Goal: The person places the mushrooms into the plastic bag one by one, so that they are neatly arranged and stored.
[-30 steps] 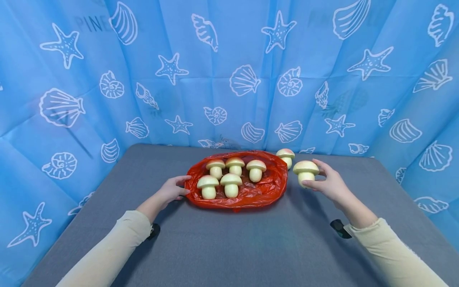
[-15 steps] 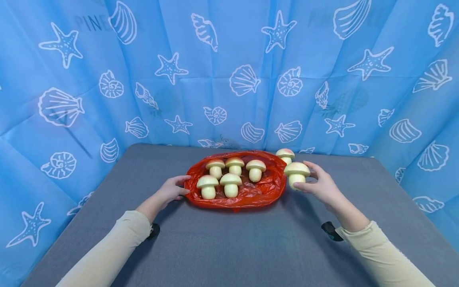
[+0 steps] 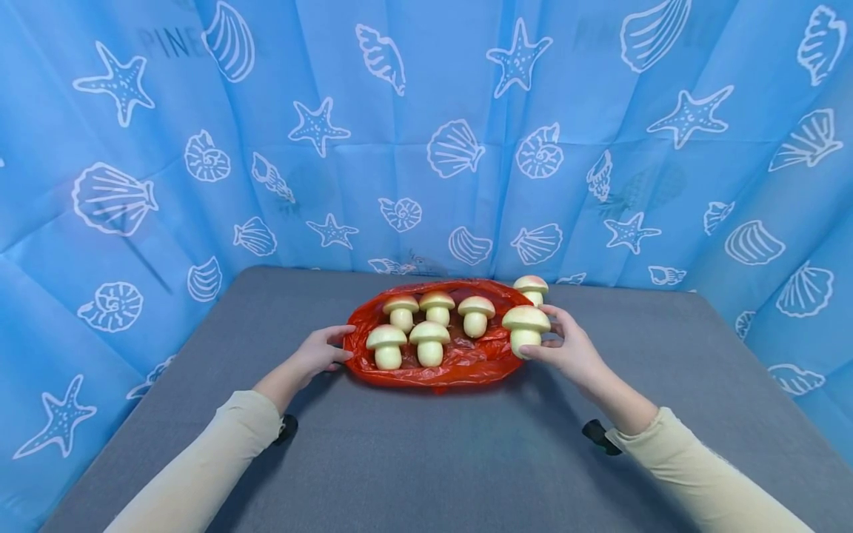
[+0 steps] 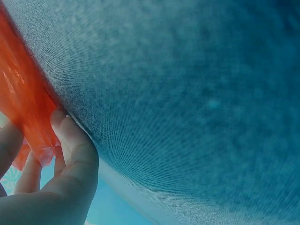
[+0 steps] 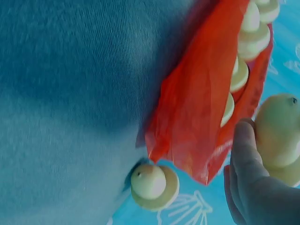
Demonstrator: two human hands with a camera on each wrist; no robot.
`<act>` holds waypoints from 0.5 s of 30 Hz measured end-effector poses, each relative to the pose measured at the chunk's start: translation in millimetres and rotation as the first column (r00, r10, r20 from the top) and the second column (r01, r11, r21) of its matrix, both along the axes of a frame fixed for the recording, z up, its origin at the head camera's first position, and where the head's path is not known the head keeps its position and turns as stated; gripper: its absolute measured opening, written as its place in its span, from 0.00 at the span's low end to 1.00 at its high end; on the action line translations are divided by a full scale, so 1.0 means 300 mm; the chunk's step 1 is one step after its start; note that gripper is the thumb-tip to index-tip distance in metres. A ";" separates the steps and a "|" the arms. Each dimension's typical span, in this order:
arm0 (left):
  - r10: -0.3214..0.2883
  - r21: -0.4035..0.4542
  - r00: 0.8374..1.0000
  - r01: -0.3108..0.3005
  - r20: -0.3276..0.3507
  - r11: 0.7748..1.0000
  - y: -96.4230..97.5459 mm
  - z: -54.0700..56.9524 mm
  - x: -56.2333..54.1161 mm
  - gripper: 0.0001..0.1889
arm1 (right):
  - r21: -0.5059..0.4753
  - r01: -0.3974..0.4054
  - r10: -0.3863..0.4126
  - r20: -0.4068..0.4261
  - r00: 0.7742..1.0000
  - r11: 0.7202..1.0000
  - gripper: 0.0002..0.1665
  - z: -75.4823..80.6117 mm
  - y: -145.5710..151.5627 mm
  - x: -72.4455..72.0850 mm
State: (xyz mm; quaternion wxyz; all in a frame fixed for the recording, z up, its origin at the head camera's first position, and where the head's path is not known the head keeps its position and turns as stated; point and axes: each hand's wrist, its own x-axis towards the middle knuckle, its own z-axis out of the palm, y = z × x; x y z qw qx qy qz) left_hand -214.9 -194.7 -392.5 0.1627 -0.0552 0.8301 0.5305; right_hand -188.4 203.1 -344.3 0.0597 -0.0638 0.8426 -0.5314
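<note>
A red plastic bag (image 3: 440,378) lies with its mouth spread wide on the table, several pale toy mushrooms (image 3: 429,343) standing inside. My left hand (image 3: 317,350) holds the bag's left end, thumb in front and fingers behind; in the left wrist view the red plastic (image 4: 26,93) runs between them. With its thumb and fingers, my right hand (image 3: 566,348) grips another mushroom (image 3: 525,326) by the stem, cap up, overlapping the bag's right edge. The right wrist view shows this mushroom (image 5: 279,126) raised beside the bag's opening.
One more mushroom (image 3: 531,287) stands behind the bag's right end, partly hidden by the held one. The grey table (image 3: 426,459) extends in front. A blue curtain (image 3: 413,163) printed with shells and starfish hangs along the back and sides.
My right hand has carried its mushroom leftward and slightly nearer, from right of the bag to over its right edge. The left hand and the bag have stayed in place.
</note>
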 end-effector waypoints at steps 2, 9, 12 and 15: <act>-0.001 -0.001 1.000 0.001 0.000 1.000 0.000 0.000 0.000 0.30 | -0.015 -0.001 0.001 -0.012 1.000 1.000 0.47 -0.007 -0.015 0.000; 0.000 0.004 1.000 0.000 -0.001 1.000 0.001 0.000 -0.001 0.30 | -0.045 -0.005 0.002 -0.053 0.999 0.999 0.45 -0.033 -0.060 -0.006; 0.003 0.005 1.000 -0.003 0.002 1.000 0.002 0.000 -0.001 0.30 | -0.049 -0.010 0.007 -0.051 0.999 0.999 0.44 -0.038 -0.077 -0.009; 0.000 0.003 1.000 0.000 0.001 1.000 0.001 -0.001 -0.001 0.30 | -0.037 -0.016 0.014 -0.045 0.999 0.999 0.44 -0.041 -0.094 -0.011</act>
